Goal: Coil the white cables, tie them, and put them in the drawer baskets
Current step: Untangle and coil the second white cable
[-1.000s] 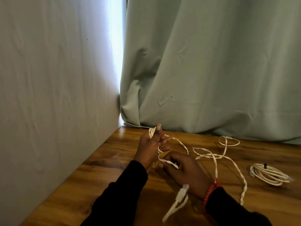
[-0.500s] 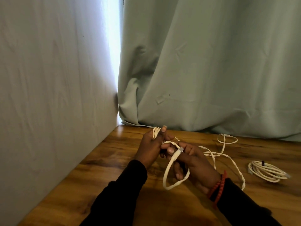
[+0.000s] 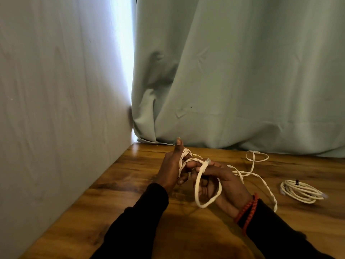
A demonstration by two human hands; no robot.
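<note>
White cable [image 3: 207, 185] sits at frame centre, shared between both hands above the wooden table [image 3: 130, 212]. Left hand [image 3: 172, 170] stands upright, thumb raised, fingers curled round several turns already wound on it. Right hand [image 3: 222, 181], just right of it and touching, pinches the cable near its plug end [image 3: 207, 161]; a loose loop hangs below the fingers. The unwound length trails right and towards the lower right across the table, ending in a small loop [image 3: 257, 157] near the curtain [image 3: 242, 71]. The next wrap would likely run leftward onto the left hand. A finished, tied coil [image 3: 300, 191] lies well apart at right. Nothing blocks the path; no drawer baskets are visible.
</note>
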